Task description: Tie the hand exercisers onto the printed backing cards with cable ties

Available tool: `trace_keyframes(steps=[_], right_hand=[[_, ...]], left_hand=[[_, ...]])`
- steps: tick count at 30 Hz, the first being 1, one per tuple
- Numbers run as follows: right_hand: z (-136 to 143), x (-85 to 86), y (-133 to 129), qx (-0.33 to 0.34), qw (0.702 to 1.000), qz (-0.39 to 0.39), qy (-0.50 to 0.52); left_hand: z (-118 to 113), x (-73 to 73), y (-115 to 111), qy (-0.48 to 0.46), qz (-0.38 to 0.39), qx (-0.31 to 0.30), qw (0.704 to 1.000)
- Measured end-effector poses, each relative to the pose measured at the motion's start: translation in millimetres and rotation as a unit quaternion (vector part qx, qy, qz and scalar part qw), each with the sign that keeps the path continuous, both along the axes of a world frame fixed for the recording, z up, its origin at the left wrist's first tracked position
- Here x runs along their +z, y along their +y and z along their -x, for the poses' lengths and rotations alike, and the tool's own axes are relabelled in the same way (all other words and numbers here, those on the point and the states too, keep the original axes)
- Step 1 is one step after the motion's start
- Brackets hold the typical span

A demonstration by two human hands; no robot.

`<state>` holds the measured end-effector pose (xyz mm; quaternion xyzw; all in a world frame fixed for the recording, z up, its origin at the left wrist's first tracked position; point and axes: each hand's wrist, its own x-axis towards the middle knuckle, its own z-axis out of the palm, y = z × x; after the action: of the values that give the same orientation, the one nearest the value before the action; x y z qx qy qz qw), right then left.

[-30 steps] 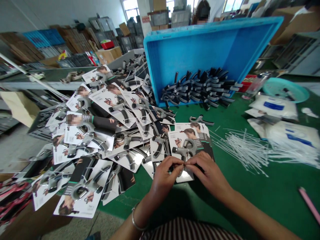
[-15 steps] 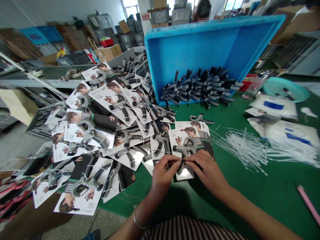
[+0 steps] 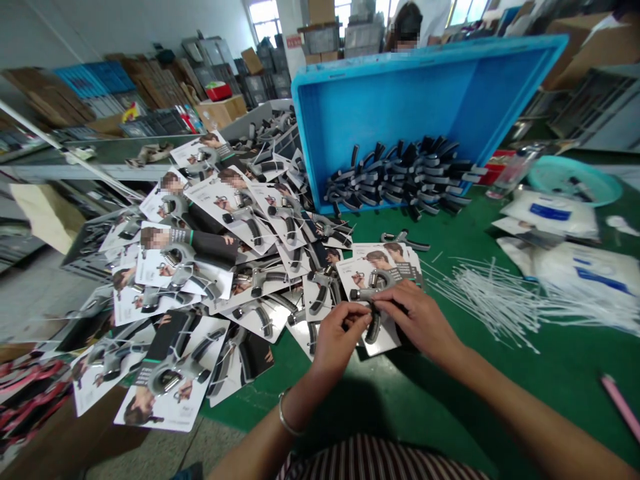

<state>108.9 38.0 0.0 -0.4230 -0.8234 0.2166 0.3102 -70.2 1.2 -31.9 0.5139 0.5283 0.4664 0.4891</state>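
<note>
A grey and black hand grip strengthener lies on a printed card in front of me, its adjuster knob pointing left. My left hand is closed, thumb and forefinger pinched at the grip's lower handle. My right hand is closed too, its fingertips meeting just above that handle, close to the left ones. What lies between the fingertips is too small to make out. More printed cards are stacked under and behind this card. White cable ties are heaped to the right of my right hand.
Left is a big pile of carded grip strengtheners. A blue crate lies tipped toward me with loose grips inside. One loose grip is on the green table. Bags of ties and a pink stick-like object are right.
The card and its grip have turned slightly, the lower edge swinging right. My right hand has moved up and a little right; my left has shifted slightly right.
</note>
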Motion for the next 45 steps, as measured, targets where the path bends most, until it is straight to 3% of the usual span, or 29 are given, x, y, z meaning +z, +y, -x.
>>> trace_keyframes(steps=[13,26,45], right_hand=[[-4,-5.5,-13,0.011,0.999,-0.007,-0.041],[-6,-0.4,-11,0.014,1.000,0.002,-0.026],[-5,-6.8,-11,0.014,0.999,-0.006,-0.043]], left_hand=[[4,-12.2,5,-0.023,0.020,0.014,0.999],[3,-8.6,4,-0.051,0.043,0.002,0.998],[-1,-7.4,1,-0.058,0.038,0.002,0.998]])
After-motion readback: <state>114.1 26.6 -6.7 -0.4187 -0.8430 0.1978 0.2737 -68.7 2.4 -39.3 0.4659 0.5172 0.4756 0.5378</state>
